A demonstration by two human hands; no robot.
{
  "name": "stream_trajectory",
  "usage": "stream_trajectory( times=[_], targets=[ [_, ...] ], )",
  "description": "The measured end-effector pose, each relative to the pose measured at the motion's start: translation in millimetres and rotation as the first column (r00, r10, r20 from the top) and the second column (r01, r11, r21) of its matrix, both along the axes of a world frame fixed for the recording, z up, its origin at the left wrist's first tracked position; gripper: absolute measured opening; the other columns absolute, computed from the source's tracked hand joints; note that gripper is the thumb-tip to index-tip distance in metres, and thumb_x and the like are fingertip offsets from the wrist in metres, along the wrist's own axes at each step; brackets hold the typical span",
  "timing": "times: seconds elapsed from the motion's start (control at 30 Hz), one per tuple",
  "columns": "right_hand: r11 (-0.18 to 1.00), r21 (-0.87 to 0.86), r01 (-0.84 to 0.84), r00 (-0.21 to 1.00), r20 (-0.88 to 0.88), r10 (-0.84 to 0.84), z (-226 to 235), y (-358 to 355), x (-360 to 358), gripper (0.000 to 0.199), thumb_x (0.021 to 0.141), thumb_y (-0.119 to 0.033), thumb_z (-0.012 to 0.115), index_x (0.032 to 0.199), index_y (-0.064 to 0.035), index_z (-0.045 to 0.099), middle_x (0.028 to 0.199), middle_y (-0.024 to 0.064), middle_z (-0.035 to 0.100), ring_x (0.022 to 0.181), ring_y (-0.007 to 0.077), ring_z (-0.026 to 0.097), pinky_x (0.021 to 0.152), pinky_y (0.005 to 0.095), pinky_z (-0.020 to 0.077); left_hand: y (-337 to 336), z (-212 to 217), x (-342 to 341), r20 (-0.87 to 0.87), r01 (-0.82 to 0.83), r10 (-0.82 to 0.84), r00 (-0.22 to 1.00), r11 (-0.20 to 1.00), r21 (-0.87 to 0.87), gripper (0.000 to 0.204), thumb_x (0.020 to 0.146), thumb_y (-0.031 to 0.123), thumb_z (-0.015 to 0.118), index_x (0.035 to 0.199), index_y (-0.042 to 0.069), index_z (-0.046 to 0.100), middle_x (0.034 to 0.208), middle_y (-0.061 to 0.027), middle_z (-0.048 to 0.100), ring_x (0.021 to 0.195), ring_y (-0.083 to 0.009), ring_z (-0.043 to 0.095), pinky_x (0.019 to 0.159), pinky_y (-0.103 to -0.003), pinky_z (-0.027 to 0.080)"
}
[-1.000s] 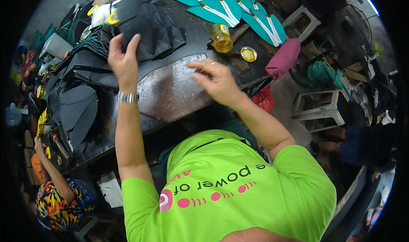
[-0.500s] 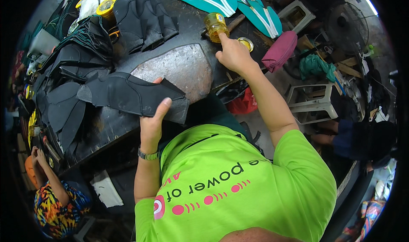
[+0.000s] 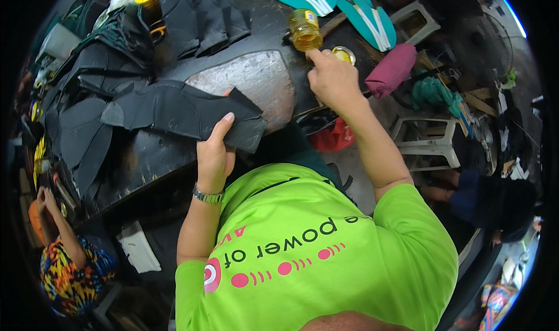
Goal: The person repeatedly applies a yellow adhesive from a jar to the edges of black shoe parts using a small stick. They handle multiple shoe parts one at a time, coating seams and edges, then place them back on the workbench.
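My left hand is closed on the near right end of a black shoe upper, its thumb on top. The stitched upper stretches left over the bench and partly covers a worn, pale metal plate. My right hand holds nothing; its index finger reaches toward the mouth of a tilted glass jar with yellow contents, while the other fingers curl under. The fingertip is just outside the jar. The round jar lid lies beside that hand.
Black uppers are piled at the back and more lie at left. Green sole-shaped pieces with white strips lie at the far right, near a maroon roll. Pale stools stand right. Another person's hands show at far left.
My right index finger has come out of the jar's mouth and drawn back toward me. The left hand keeps its hold on the upper, raised slightly in the picture.
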State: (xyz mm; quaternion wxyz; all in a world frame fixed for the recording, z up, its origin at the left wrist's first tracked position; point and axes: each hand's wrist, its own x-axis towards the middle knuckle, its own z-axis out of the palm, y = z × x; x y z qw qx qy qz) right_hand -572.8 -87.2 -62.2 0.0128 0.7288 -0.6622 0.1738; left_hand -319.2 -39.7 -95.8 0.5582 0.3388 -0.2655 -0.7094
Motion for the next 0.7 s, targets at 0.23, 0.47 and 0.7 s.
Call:
stream_trajectory(
  times=[0.23,0.47,0.7],
  targets=[
    [0.904,-0.035,-0.426,0.47,0.846,0.254,8.2,31.5,25.5,0.035,0.086,0.007,0.056,0.115,-0.003,0.072,0.106,0.0011,0.055,0.086,0.0075,0.052,0.079,0.0235,0.044,10.4,9.6,0.8,-0.1,0.023,-0.018,0.995,0.999,0.045,0.046,0.095,0.0,0.056,0.14,-0.006,0.051,0.131,-0.0161,0.061,0.116,-0.0223,0.062,0.102,-0.037,0.05],
    [0.837,-0.112,-0.536,0.4,0.839,0.369,-15.3,21.0,56.5,0.049,0.084,0.009,0.052,0.124,-0.0128,0.073,0.126,0.0056,0.05,0.093,0.0142,0.053,0.085,0.0265,0.0444,18.0,10.6,8.6,-0.175,0.027,-0.011,0.985,0.996,0.09,0.039,0.097,0.003,0.058,0.135,-0.006,0.055,0.125,-0.0148,0.065,0.112,-0.022,0.065,0.1,-0.037,0.052],
    [0.815,-0.078,-0.574,0.437,0.813,0.385,-11.7,19.9,68.3,0.044,0.089,0.012,0.054,0.124,-0.0068,0.072,0.132,0.0064,0.051,0.108,0.0143,0.056,0.094,0.0267,0.0461,22.8,3.8,12.0,-0.173,-0.015,0.038,0.984,0.991,0.129,0.029,0.097,0.007,0.061,0.123,-0.006,0.062,0.115,-0.0139,0.07,0.103,-0.0227,0.07,0.094,-0.037,0.056]
  ],
)
